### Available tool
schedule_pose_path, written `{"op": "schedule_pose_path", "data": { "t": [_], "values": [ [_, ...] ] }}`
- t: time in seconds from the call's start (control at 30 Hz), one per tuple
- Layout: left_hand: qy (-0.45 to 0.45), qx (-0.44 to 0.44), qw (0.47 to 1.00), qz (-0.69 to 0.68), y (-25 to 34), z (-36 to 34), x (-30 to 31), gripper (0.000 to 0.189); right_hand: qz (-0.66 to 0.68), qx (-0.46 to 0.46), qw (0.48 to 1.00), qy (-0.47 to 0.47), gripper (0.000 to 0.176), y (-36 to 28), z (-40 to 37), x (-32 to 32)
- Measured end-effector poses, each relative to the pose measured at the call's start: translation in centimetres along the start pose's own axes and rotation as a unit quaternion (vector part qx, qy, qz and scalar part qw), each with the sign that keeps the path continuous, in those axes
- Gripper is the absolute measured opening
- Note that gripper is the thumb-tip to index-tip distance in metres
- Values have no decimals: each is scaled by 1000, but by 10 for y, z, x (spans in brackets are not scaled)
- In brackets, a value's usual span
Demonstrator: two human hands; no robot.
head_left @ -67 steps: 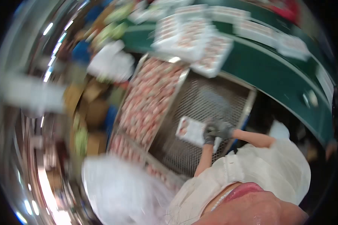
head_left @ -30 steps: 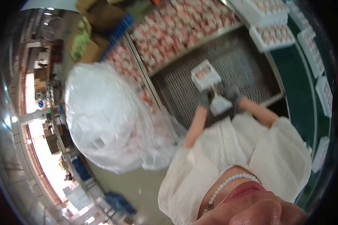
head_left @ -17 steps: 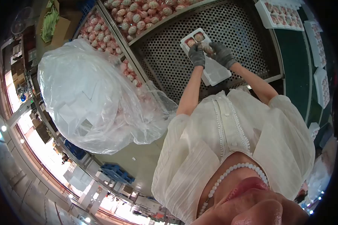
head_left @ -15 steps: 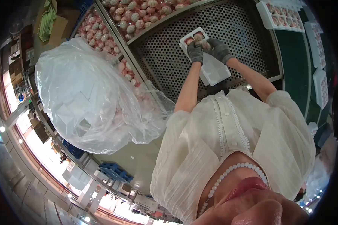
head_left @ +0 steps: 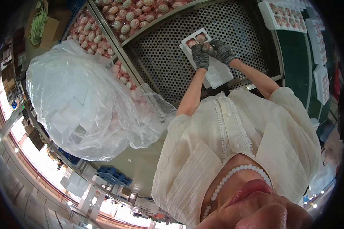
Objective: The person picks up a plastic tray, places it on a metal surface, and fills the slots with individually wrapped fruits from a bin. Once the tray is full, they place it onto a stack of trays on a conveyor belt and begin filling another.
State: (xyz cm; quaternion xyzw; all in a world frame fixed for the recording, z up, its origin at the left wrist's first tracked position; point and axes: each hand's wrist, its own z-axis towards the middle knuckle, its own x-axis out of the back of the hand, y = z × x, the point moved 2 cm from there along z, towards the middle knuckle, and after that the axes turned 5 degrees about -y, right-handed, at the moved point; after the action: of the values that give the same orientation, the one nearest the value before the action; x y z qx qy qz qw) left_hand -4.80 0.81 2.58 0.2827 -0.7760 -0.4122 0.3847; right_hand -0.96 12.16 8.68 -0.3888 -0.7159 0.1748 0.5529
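Observation:
Grey knit gloves cover both my hands, which meet over a long white tray (head_left: 219, 78). Two round balls in clear, red-printed wrap, including this wrapped ball (head_left: 201, 37), sit side by side in compartments at its far end. Another wrapped ball (head_left: 207, 47) shows between my hands. My left hand (head_left: 200, 56) has its fingers curled at that ball's left side, close to the seated ones. From the right, my right hand (head_left: 222, 52) closes around the same ball, its fingertips partly hidden. The near part of the tray holds no balls.
Beneath the tray is a perforated metal surface (head_left: 156, 57) with raised edges. Bins of wrapped balls (head_left: 130, 17) lie beyond and to the left. A big clear plastic bag (head_left: 76, 103) of white pieces bulges at left. Filled trays (head_left: 284, 19) stand on a green belt (head_left: 294, 57) at right.
The ball between my hands has come down toward the tray, just below the two seated balls. My hands stay close together; the whole view has shifted slightly left.

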Motion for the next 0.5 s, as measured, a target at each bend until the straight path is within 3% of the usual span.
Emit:
{"op": "schedule_pose_path", "data": {
  "t": [0.03,0.1,0.17,0.23,0.27,0.33,0.4,0.47,0.5],
  "values": [
    [1,0,1000,-2,1,-2,-3,29,-16,33,999,15,41,0,-2,-1],
    [62,16,971,-230,23,-14,5,24,-7,37,999,29,43,-6,-9,1],
    [62,20,964,-257,27,-18,6,24,-19,14,999,38,45,0,-13,-2],
    [42,-24,997,-60,28,-15,6,24,-12,-10,999,47,45,11,-15,-9],
    [42,-24,997,-60,23,-14,5,24,-3,-37,998,51,45,15,-17,-12],
    [47,-99,983,145,11,-6,-4,23,-28,-65,997,17,44,7,-13,-7],
    [61,-132,975,168,-9,4,-15,22,-61,-93,993,-26,40,-2,-10,3],
    [93,-223,940,239,-21,5,-18,21,-41,-85,995,-17,40,-9,-14,9],
    [93,-225,940,239,-10,3,-9,21,-19,-74,997,-12,39,0,-13,2]
  ]
}}
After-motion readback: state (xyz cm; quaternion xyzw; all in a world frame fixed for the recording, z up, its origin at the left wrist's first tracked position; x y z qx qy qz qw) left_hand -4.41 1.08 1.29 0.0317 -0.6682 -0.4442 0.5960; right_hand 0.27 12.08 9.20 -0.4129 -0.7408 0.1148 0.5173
